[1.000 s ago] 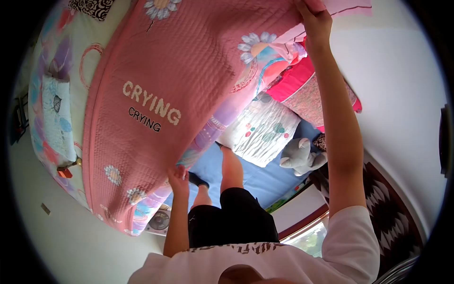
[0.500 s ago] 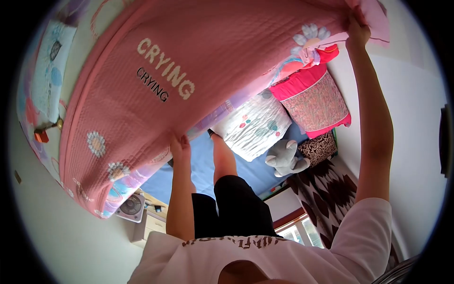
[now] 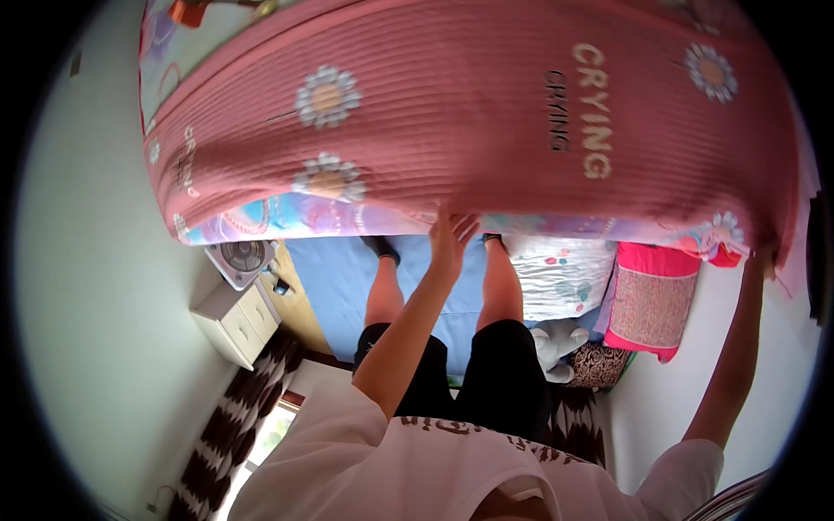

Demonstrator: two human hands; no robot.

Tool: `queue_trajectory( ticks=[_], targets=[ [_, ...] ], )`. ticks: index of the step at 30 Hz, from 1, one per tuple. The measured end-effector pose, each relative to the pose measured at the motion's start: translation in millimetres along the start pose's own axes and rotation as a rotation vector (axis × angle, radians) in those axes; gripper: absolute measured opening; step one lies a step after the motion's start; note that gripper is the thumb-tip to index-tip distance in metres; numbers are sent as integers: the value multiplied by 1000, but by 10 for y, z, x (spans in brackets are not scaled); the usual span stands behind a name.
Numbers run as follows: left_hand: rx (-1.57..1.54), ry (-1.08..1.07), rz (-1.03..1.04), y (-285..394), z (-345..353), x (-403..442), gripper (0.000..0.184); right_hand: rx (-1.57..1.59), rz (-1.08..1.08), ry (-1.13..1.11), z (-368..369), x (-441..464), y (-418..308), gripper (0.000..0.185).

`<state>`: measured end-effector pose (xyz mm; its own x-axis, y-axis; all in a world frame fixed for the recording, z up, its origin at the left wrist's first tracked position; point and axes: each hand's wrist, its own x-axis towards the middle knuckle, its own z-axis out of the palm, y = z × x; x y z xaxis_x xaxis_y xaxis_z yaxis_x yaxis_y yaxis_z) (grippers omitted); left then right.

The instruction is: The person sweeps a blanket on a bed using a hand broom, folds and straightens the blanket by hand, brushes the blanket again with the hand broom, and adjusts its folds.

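A pink quilted bedspread (image 3: 469, 130) with white daisies and "CRYING" lettering spreads across the raised bed at the top of the view. My left hand (image 3: 449, 243) is at the middle of its near edge, pinching the fabric with some fingers apart. Over at the right end, my right hand (image 3: 762, 263) grips the corner by the wall, its fingertips partly hidden. Below the bedspread's edge shows a strip of pastel patterned bedding (image 3: 295, 217).
Beneath are a lower bed with a blue sheet (image 3: 330, 291), a white printed pillow (image 3: 560, 273), a pink pillow (image 3: 651, 300) and a grey plush toy (image 3: 556, 341). A fan (image 3: 243, 256) stands on a white cabinet (image 3: 239, 321) at left. An orange object (image 3: 187, 12) lies on the raised bed.
The view has turned, so the bedspread's edge runs nearly level. My left hand has shifted along the edge toward the middle. My right hand has come down at the right corner.
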<state>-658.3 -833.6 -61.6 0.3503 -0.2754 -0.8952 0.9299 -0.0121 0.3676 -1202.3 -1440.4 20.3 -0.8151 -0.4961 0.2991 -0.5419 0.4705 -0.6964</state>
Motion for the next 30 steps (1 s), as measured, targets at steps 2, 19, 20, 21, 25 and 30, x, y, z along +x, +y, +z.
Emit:
queue_trajectory(
  ticks=[2, 19, 20, 21, 25, 30],
  targets=[
    [-76, 148, 122, 392, -477, 55, 64, 342, 129, -527, -76, -345, 165, 75],
    [-247, 291, 434, 3750, -3525, 1030, 31, 287, 684, -1338, -1937, -6997, 923, 30],
    [-241, 268, 412, 3727, -3639, 1000, 31, 294, 670, -1320, -1922, -7000, 940, 30],
    [-246, 252, 398, 3699, -3793, 922, 31, 304, 688, -1231, -1905, -6977, 940, 27],
    [-95, 238, 342, 3496, -4311, 497, 29, 326, 598, -1059, -1798, -6883, 728, 21],
    [-75, 159, 275, 3519, -4399, 464, 28, 202, 771, -917, -1806, -6997, 670, 15]
  ],
)
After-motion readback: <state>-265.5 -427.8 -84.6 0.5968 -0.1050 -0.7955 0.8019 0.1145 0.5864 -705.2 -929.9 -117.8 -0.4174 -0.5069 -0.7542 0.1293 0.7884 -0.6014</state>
